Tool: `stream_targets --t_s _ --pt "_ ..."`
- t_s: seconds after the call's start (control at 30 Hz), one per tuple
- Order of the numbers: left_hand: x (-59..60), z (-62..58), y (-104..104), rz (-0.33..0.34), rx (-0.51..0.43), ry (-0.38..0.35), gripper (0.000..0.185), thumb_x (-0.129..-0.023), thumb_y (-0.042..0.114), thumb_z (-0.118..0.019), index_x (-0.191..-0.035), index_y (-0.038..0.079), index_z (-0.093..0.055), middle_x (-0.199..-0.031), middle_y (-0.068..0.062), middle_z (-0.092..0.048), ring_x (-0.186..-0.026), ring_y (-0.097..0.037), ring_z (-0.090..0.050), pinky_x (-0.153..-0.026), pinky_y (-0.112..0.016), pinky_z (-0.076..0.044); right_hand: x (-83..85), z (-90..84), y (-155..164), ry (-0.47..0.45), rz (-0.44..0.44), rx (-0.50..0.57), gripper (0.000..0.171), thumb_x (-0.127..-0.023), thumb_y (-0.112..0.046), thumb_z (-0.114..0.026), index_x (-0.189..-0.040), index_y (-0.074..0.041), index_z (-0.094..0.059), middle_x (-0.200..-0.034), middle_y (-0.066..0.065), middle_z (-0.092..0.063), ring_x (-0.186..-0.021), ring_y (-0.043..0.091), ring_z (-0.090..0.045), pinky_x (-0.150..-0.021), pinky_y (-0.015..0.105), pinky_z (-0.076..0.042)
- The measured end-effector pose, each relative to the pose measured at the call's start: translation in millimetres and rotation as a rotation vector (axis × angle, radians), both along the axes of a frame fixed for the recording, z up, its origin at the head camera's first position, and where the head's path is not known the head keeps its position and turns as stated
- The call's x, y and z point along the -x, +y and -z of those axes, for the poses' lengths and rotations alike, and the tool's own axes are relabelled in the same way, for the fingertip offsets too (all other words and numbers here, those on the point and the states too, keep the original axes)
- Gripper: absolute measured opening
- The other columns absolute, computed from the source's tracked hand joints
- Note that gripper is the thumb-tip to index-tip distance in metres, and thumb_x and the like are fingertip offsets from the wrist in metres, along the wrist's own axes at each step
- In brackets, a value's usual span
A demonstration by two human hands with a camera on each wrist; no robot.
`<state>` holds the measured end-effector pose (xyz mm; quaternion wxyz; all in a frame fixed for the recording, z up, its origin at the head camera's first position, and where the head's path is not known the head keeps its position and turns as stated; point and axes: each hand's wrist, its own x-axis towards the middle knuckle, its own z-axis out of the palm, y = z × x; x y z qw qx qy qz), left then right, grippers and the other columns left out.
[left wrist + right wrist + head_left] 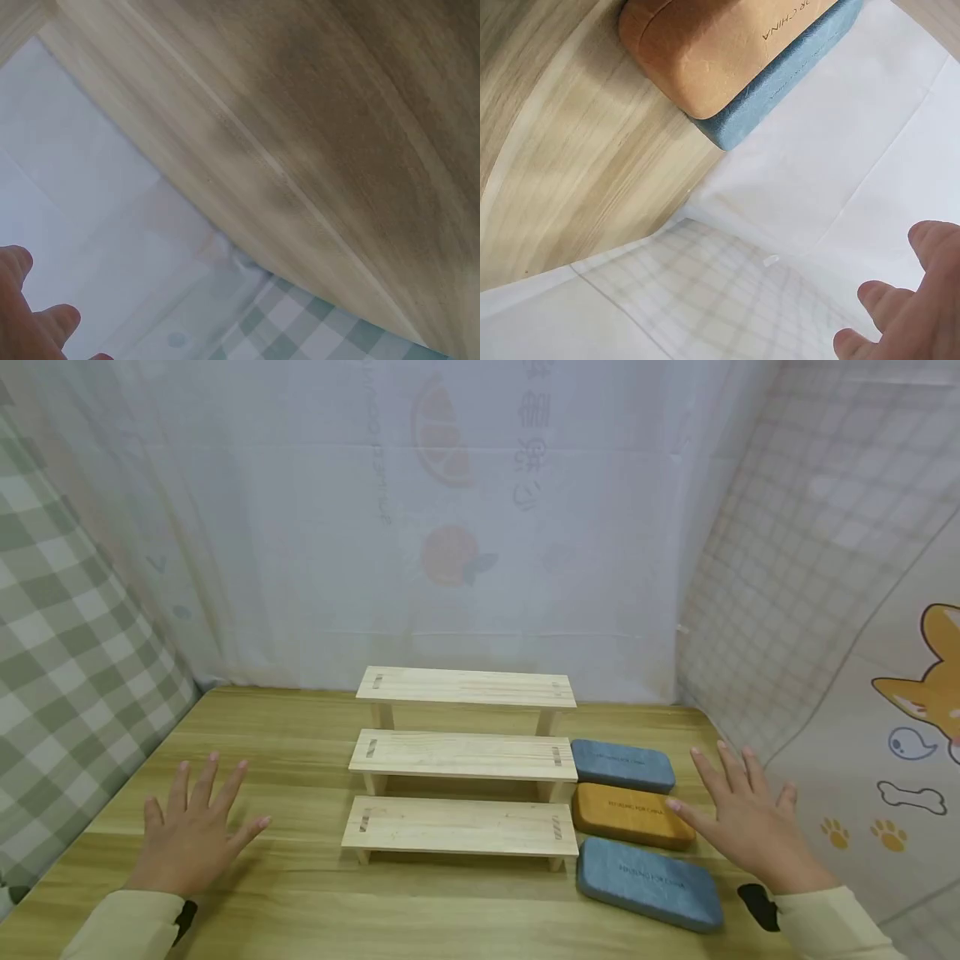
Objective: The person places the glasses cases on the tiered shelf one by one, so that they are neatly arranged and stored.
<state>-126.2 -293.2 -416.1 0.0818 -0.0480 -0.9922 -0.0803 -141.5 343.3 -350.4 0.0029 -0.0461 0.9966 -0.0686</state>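
Both hands' grips wide, right hand (746, 827) beside orange case (632, 815) lying crosswise.

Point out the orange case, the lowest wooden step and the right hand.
orange case (632, 814): head view, middle of its top face.
lowest step (459, 827): head view, middle of its board.
right hand (742, 827): head view, back of the hand.

Makeshift recording booth; wooden table (300, 893) enclosed by translucent sheets (465, 510) over patterned cloth.
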Motion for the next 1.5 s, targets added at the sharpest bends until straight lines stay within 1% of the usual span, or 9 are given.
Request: stream_targets --t_s 0.27,0.43,0.67,0.93,1.13,1.23,1.33,1.43,1.5 --pt "0.8 -6.7 6.1 0.002 -0.066 -0.028 0.085 -0.097 0.058 -0.042 -0.156 0.013 0.000 -0.156 -0.029 0.006 -0.138 -0.053 0.018 -0.096 -0.080 0.006 -2.9 7.3 7.1 0.024 0.004 0.055 0.092 -0.094 -0.061 -0.046 -0.156 -0.017 0.007 -0.157 0.023 0.015 -0.139 0.045 0.024 -0.088 0.083 0.010" --pt "1.3 -11.6 14.8 0.019 -0.101 0.005 0.086 -0.098 0.055 -0.045 -0.156 0.009 -0.001 -0.155 -0.031 0.005 -0.138 -0.054 0.014 -0.097 -0.080 0.001 -5.7 12.2 12.9 0.028 -0.012 0.129 0.091 -0.095 -0.055 -0.050 -0.156 -0.018 0.008 -0.157 0.021 0.017 -0.139 0.046 0.022 -0.086 0.085 0.003" --pt "3.5 -10.6 26.3 0.066 -0.245 0.073 0.085 -0.097 0.045 -0.053 -0.152 -0.004 -0.010 -0.148 -0.038 -0.013 -0.133 -0.060 -0.012 -0.099 -0.075 -0.017 -12.9 20.8 17.9 0.044 -0.039 0.267 0.090 -0.096 -0.045 -0.056 -0.156 -0.015 0.004 -0.158 0.023 0.011 -0.141 0.049 0.012 -0.089 0.084 -0.003" --pt "5.7 -11.5 41.7 0.047 -0.468 -0.078 0.090 -0.097 0.046 -0.054 -0.153 -0.002 -0.003 -0.152 -0.035 -0.010 -0.134 -0.058 -0.014 -0.100 -0.073 -0.020 -22.0 28.7 29.7 -0.051 0.000 0.484 0.091 -0.096 -0.034 -0.059 -0.155 -0.015 0.007 -0.155 0.031 0.005 -0.133 0.063 -0.003 -0.087 0.082 -0.017" --pt "6.9 -10.3 56.0 0.029 -0.647 -0.174 0.091 -0.097 0.046 -0.054 -0.153 -0.002 -0.001 -0.151 -0.035 -0.014 -0.133 -0.055 -0.023 -0.100 -0.069 -0.028 -29.1 35.9 37.8 -0.118 0.028 0.585 0.085 -0.100 -0.027 -0.054 -0.155 -0.012 0.009 -0.153 0.036 -0.006 -0.131 0.061 -0.016 -0.084 0.079 -0.028" --pt "8.8 -9.5 61.3 -0.001 -0.757 -0.265 0.089 -0.097 0.045 -0.053 -0.154 -0.001 -0.001 -0.151 -0.033 -0.019 -0.132 -0.052 -0.030 -0.098 -0.064 -0.038 -33.0 42.4 42.6 -0.104 0.009 0.596 0.080 -0.101 -0.023 -0.053 -0.155 -0.004 0.002 -0.150 0.035 -0.020 -0.136 0.016 -0.035 -0.086 0.068 -0.041" --pt "10.5 -8.1 64.5 -0.024 -0.847 -0.346 0.084 -0.099 0.039 -0.054 -0.153 -0.002 -0.006 -0.149 -0.031 -0.026 -0.131 -0.048 -0.036 -0.097 -0.057 -0.043 -36.4 48.0 47.2 -0.107 0.012 0.598 0.072 -0.101 -0.022 -0.053 -0.153 0.002 -0.010 -0.149 0.021 -0.033 -0.110 -0.023 -0.033 -0.084 0.040 -0.053" --pt "11.5 -5.1 68.0 -0.026 -0.932 -0.392 0.076 -0.099 0.030 -0.054 -0.151 -0.006 -0.013 -0.145 -0.032 -0.034 -0.124 -0.044 -0.047 -0.093 -0.048 -0.049 -38.9 50.2 50.2 -0.148 0.018 0.619 0.067 -0.102 -0.023 -0.051 -0.151 0.006 -0.017 -0.147 0.019 -0.037 -0.101 -0.028 -0.031 -0.076 0.020 -0.049" --pt "11.9 -2.7 71.1 -0.018 -1.004 -0.416 0.073 -0.099 0.025 -0.055 -0.150 -0.007 -0.015 -0.143 -0.033 -0.037 -0.120 -0.041 -0.052 -0.091 -0.044 -0.051 -39.9 49.6 50.6 -0.197 0.029 0.640 0.065 -0.102 -0.024 -0.049 -0.151 0.006 -0.018 -0.146 0.024 -0.037 -0.101 -0.026 -0.034 -0.075 0.017 -0.047"
